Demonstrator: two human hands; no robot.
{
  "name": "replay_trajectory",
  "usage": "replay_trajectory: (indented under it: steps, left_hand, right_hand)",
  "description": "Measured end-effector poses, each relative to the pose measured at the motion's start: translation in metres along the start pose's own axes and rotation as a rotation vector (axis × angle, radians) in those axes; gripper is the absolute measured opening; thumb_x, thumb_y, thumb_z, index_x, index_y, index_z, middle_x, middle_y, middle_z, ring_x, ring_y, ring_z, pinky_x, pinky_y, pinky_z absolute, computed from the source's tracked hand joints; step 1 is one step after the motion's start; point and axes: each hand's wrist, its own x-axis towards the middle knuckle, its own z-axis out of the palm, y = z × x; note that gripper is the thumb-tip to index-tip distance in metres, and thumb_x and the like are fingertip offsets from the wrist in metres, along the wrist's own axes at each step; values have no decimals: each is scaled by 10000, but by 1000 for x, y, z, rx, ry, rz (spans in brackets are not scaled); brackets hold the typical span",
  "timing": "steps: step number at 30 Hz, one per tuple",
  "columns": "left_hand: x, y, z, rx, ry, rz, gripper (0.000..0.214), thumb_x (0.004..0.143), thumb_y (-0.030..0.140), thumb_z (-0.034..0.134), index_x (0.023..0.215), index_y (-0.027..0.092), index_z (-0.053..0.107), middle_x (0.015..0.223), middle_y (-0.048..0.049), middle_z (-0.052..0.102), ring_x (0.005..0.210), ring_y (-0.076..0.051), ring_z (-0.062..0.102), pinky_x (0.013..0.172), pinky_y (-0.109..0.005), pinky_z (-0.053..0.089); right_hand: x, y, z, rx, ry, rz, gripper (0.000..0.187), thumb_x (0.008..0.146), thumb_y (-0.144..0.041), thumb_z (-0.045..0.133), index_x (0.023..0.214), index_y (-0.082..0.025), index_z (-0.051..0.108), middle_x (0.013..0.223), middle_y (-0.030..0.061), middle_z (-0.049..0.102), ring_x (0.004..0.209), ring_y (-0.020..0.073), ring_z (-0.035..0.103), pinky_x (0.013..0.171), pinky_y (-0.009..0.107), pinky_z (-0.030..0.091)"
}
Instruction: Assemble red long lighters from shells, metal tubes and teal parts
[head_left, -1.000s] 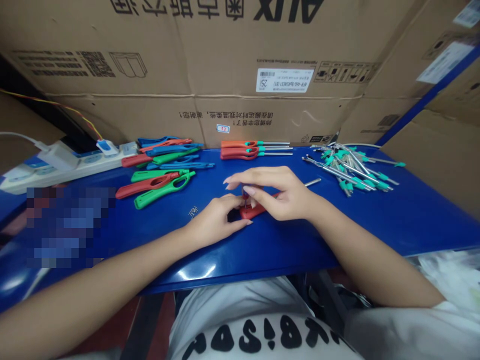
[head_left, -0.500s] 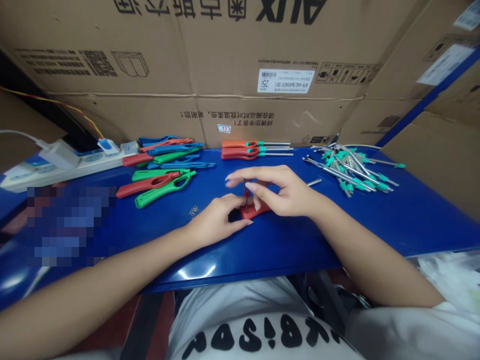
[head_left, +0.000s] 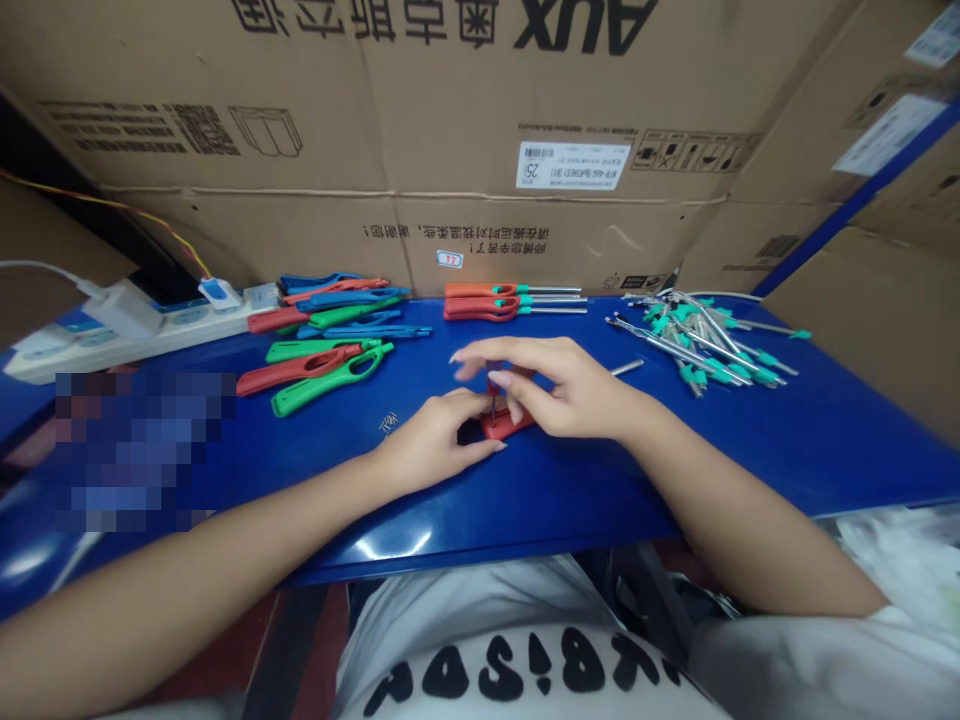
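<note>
A red lighter body (head_left: 504, 424) lies on the blue table (head_left: 825, 430), its metal tube (head_left: 627, 367) sticking out to the right past my wrist. My left hand (head_left: 435, 440) is closed round the body's near end and pins it to the table. My right hand (head_left: 555, 385) arches over the body. Its thumb and forefinger pinch a small part at the top of the body, and the other fingers are stretched out to the left. What that small part is I cannot make out.
Red, green and blue lighter shells (head_left: 322, 330) lie in a heap at the back left. Three assembled red lighters (head_left: 502, 300) lie side by side at the back. A pile of metal tubes with teal collars (head_left: 697, 335) lies at the right. A power strip (head_left: 127, 325) and cardboard boxes (head_left: 450, 130) stand behind.
My right hand's fingers have shifted slightly over the red body; the left hand and the body have stayed put.
</note>
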Motion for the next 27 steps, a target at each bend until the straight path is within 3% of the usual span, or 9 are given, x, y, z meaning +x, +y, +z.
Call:
replay_trajectory:
  steps: [3,6,9,12,15,18,21,24,27]
  left_hand:
    - [0,0,0,11,6,-4,173,868,290,731,1006,204,673,942,-25,726,885,-211,689,812,-323,540]
    - [0,0,0,13,3,7,149,874,281,731,983,201,670,965,-26,729,900,-206,688,824,-318,536]
    - [1,0,0,15,11,26,148,869,274,739,972,199,663,947,-21,723,881,-197,682,814,-309,530]
    - [0,-1,0,10,1,15,154,870,279,736,985,205,664,937,-19,714,872,-196,678,811,-310,532]
    - [0,-2,1,11,9,1,177,858,283,748,997,209,667,933,-18,712,871,-202,681,812,-320,534]
    - [0,-3,2,11,6,1,161,859,270,744,981,202,666,939,-23,722,888,-209,686,816,-323,534]
    - [0,-2,2,20,7,14,153,868,268,739,980,194,667,945,-28,727,896,-212,687,809,-323,527]
    - [1,-1,1,19,18,33,173,858,259,753,991,195,663,935,-17,726,873,-202,682,794,-312,519]
    - [0,-2,0,4,24,46,185,854,252,758,1005,198,665,945,-12,722,862,-192,679,783,-297,515]
  right_hand:
    - [0,0,2,-45,59,-3,226,984,-240,551,1152,-187,694,1037,43,772,793,121,712,750,220,547]
    - [-1,3,1,-219,94,-27,210,967,-339,619,1052,-169,709,921,43,777,765,133,713,696,218,521]
    - [-2,3,-2,-283,66,-69,274,997,-334,567,1179,-167,686,1005,62,785,895,161,737,754,238,536]
    - [-1,0,-3,-122,34,-54,337,1032,-231,445,1308,-192,634,1147,60,765,977,144,733,842,251,557]
    - [1,-2,0,-32,80,-52,251,1006,-224,510,1166,-190,701,1059,41,783,897,132,738,836,235,562]
    - [1,-1,3,-136,143,-89,149,976,-243,593,1000,-170,721,926,39,784,823,130,730,780,216,547]
    - [0,1,3,-291,154,-142,161,966,-294,625,949,-161,714,830,40,770,762,135,723,694,214,528]
    - [-1,1,1,-317,127,-161,216,998,-255,549,1103,-163,713,1049,80,784,928,162,742,781,236,551]
    - [-1,0,-1,-130,93,-108,288,1005,-178,488,1205,-161,695,1138,79,768,964,145,739,840,230,562]
